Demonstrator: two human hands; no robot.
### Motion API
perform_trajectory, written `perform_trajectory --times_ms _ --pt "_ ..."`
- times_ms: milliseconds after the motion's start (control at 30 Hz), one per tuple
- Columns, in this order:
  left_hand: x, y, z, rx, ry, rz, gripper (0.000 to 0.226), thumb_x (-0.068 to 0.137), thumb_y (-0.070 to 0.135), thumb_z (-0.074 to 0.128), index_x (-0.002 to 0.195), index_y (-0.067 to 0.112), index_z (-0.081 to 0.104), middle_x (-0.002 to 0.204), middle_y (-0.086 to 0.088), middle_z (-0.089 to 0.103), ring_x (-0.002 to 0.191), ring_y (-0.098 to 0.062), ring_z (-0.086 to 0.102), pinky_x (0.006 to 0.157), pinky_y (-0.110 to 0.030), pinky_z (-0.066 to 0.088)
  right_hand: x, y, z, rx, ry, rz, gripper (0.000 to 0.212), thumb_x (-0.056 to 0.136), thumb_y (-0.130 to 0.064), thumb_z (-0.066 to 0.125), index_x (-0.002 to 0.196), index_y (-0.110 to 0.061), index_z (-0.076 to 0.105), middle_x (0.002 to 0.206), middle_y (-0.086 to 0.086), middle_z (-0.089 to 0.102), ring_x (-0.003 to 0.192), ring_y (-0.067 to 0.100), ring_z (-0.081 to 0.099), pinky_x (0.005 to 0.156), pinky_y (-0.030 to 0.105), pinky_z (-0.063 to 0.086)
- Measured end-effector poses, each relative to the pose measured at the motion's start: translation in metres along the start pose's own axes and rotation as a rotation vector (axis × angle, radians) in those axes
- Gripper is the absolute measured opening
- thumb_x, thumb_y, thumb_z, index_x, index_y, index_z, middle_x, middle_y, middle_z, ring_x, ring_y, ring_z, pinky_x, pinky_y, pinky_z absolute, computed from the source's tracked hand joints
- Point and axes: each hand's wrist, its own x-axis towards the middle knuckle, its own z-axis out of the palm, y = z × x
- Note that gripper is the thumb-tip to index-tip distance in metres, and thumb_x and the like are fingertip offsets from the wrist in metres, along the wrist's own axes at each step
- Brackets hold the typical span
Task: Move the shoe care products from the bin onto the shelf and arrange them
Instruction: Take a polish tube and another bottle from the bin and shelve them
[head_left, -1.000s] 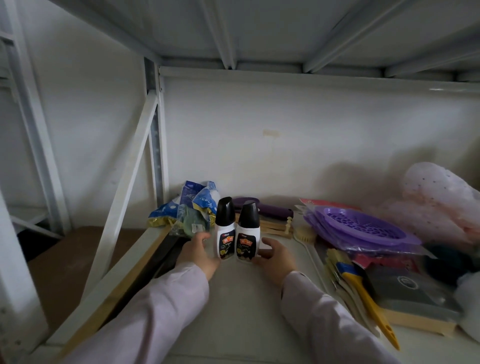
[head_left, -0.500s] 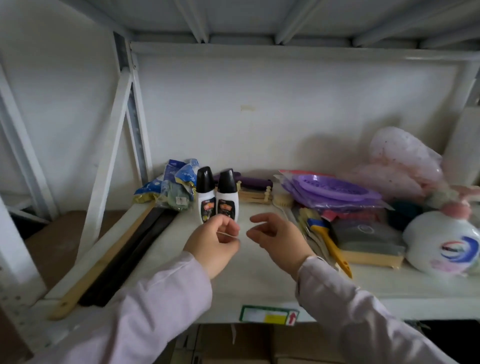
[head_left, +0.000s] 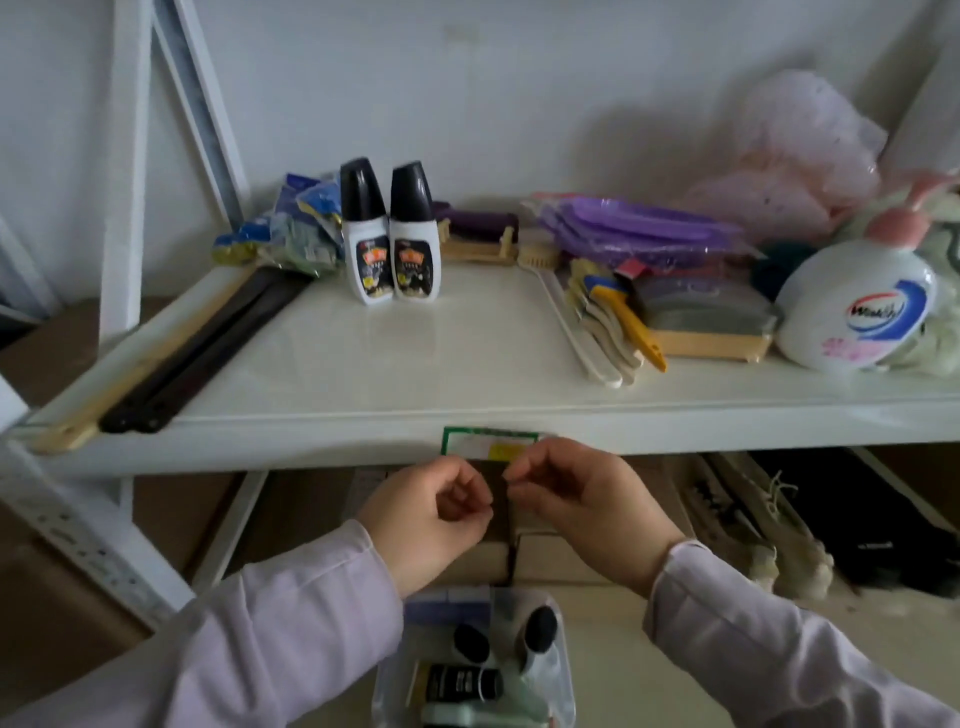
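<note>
Shelf (head_left: 415, 364): white, with other goods along its back and right.
Bin (head_left: 566, 670): clear, below the shelf edge, products inside.
Hands: left hand (head_left: 431, 514) and right hand (head_left: 582, 504) curled, fingertips close together before the shelf edge (nothing seen in them).
Polish bottles: left bottle (head_left: 366, 244) and right bottle (head_left: 413, 244) upright at back left, touching, black caps up.
Black tube (head_left: 462, 683): lying in the bin, long axis left to right.

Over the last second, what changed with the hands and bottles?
The left hand and right hand let go of the two black-capped bottles and drew back off the shelf to above the bin, both curled. Bottles stayed upright, side by side.
</note>
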Motion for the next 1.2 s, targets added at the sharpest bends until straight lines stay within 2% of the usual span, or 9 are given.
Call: perform_trajectory --times_ms 200,300,433,500,567,633,767,967,1200 --pt "-0.001 -0.053 0.047 0.070 -0.130 -0.131 0.030 0.078 0.008 0.068 0.065 0.031 0.053 0.068 0.011 0.060 0.066 -0.006 0.057 0.059 -0.004 0.043 -0.016 0.078 0.025 -0.038 -0.108 0.240 0.036 0.081 -0.008 0.068 0.067 -0.041 0.063 0.067 -0.013 0.067 0.067 0.007 0.062 0.072 0.023 0.052" --pt "0.001 -0.080 0.076 0.094 -0.199 -0.192 0.031 0.077 0.010 0.068 0.063 0.032 0.052 0.066 0.013 0.059 0.070 -0.011 0.059 0.065 -0.014 0.045 -0.021 0.111 0.035 -0.105 -0.155 0.330 0.034 0.084 -0.010 0.065 0.071 -0.041 0.060 0.071 -0.015 0.064 0.070 0.005 0.062 0.075 0.018 0.049" --pt "0.004 -0.111 0.113 0.158 -0.297 -0.264 0.031 0.076 0.009 0.066 0.062 0.032 0.052 0.076 0.005 0.064 0.084 -0.020 0.066 0.087 -0.034 0.054 -0.023 0.153 0.047 -0.230 -0.204 0.390 0.024 0.086 -0.014 0.059 0.080 -0.038 0.060 0.080 -0.013 0.065 0.079 0.008 0.061 0.072 0.014 0.047" --pt "0.007 -0.127 0.131 0.178 -0.340 -0.296 0.034 0.076 0.004 0.062 0.060 0.031 0.051 0.074 0.004 0.061 0.081 -0.020 0.063 0.089 -0.033 0.054 -0.023 0.169 0.053 -0.279 -0.225 0.409 0.024 0.087 -0.011 0.057 0.087 -0.034 0.062 0.086 -0.011 0.065 0.082 0.007 0.060 0.070 0.010 0.043" --pt "0.009 -0.142 0.146 0.231 -0.409 -0.314 0.027 0.078 0.002 0.059 0.068 0.027 0.056 0.071 0.008 0.056 0.080 -0.016 0.058 0.078 -0.020 0.049 -0.023 0.181 0.058 -0.362 -0.246 0.411 0.024 0.086 -0.011 0.056 0.098 -0.029 0.065 0.099 -0.008 0.065 0.089 0.008 0.057 0.078 0.015 0.043" --pt "0.010 -0.154 0.158 0.365 -0.492 -0.301 0.020 0.081 0.006 0.060 0.094 0.020 0.063 0.085 0.007 0.059 0.088 -0.017 0.059 0.074 -0.017 0.043 -0.023 0.190 0.063 -0.455 -0.274 0.414 0.028 0.086 -0.015 0.056 0.109 -0.029 0.064 0.117 -0.006 0.062 0.101 0.012 0.057 0.086 0.021 0.044" --pt "0.017 -0.173 0.174 0.596 -0.678 -0.323 0.041 0.088 0.014 0.058 0.127 0.016 0.049 0.133 -0.004 0.055 0.120 -0.022 0.054 0.102 -0.028 0.043 -0.022 0.207 0.074 -0.577 -0.371 0.396 0.035 0.088 -0.016 0.053 0.119 -0.030 0.059 0.129 -0.001 0.056 0.112 0.020 0.056 0.096 0.029 0.047" --pt "0.019 -0.194 0.190 0.806 -0.789 -0.252 0.040 0.087 0.010 0.058 0.126 0.011 0.052 0.133 -0.012 0.054 0.124 -0.030 0.050 0.104 -0.036 0.041 -0.024 0.225 0.086 -0.605 -0.413 0.365 0.040 0.088 -0.015 0.056 0.126 -0.027 0.052 0.128 0.003 0.055 0.114 0.022 0.054 0.098 0.032 0.048" --pt "0.009 -0.194 0.200 0.876 -0.780 -0.155 0.036 0.092 0.010 0.048 0.127 0.011 0.049 0.141 -0.014 0.035 0.127 -0.035 0.040 0.105 -0.043 0.041 -0.024 0.234 0.101 -0.737 -0.481 0.365 0.052 0.083 -0.032 0.064 0.131 -0.029 0.042 0.129 0.007 0.052 0.119 0.027 0.047 0.099 0.039 0.046"
